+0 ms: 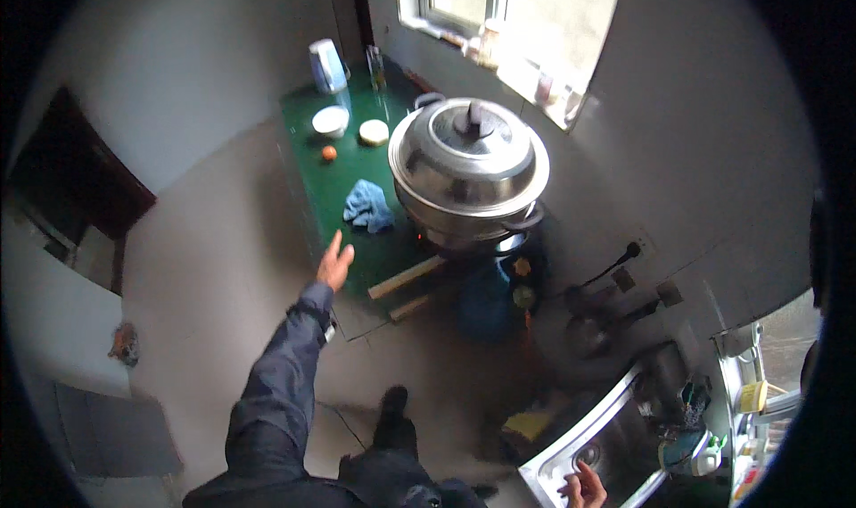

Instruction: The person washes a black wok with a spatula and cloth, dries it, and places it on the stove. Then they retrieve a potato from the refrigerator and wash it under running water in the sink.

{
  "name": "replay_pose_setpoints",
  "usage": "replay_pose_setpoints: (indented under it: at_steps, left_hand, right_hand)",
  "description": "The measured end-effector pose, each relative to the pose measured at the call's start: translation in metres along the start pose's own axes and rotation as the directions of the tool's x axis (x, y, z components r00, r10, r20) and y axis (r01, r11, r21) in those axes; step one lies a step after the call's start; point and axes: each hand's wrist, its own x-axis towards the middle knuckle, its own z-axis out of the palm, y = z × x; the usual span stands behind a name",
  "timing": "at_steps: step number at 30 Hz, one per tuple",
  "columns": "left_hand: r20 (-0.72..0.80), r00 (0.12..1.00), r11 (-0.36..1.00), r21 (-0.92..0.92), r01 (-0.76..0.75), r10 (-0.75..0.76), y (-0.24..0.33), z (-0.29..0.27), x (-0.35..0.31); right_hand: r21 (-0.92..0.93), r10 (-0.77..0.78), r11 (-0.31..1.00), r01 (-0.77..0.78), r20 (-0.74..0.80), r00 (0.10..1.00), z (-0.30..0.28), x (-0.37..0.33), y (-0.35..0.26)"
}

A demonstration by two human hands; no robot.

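My left hand [335,264] reaches over the near left edge of the green table [352,280], fingers stretched out and nothing in them. Just beyond its fingertips lies a crumpled blue cloth [368,206], apart from the hand. To the right of the cloth stands a large steel steamer pot [470,165] with a domed lid and dark handles. Low on the right, my right hand [584,488] is in front of the metal sink [615,401], its fingers loosely bent and apart, with no object visible in it.
Farther back on the table are a white bowl [330,122], a round pale container [374,132], a small orange ball-shaped thing [329,153], a blue-white jug [328,66] and a glass [375,67]. Two wooden strips [406,278] lie near the front. A plugged-in black cord [615,263] hangs on the right wall.
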Motion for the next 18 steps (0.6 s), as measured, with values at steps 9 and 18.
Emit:
replay_pose_setpoints:
  at_steps: [9, 18]
  left_hand:
    - [0.070, 0.998, 0.846, 0.531, -0.041, 0.004, -0.030, 0.033, 0.163]
    - [0.276, 0.914, 0.633, 0.660, -0.405, 0.297, -0.047, 0.039, 0.152]
  right_hand:
    - [-0.063, 0.303, 0.951, -0.304, -0.029, 0.953, 0.073, -0.049, -0.117]
    - [-0.091, 0.230, 0.968, -0.233, -0.042, 0.972, 0.125, -0.042, -0.152]
